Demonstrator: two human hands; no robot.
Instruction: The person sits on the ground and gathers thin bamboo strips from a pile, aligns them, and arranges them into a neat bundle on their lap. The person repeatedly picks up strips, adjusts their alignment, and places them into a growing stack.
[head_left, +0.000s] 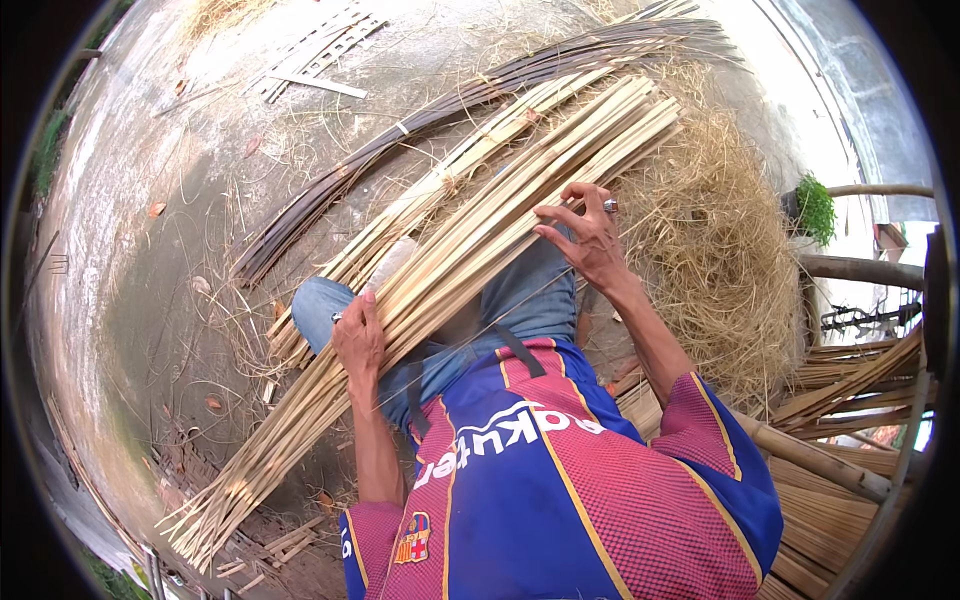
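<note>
A long bundle of pale bamboo strips lies slantwise across my lap, its lower left ends fanned out near the ground. My left hand is closed at the bundle's near left side, thumb up along the strips. Just beyond that thumb is a flat, whitish-grey, blade-like piece; whether the hand holds it I cannot tell. Over the bundle's right edge, my right hand has its thumb and forefinger bent in a pinch at a strip, with a ring on one finger. One thin strip runs below this hand toward my waist.
Beyond the bundle lie more pale strips and a long dark bundle tied with a white band. Loose straw-like shavings are heaped at right. A slatted white piece rests far off. Bamboo poles stand at lower right.
</note>
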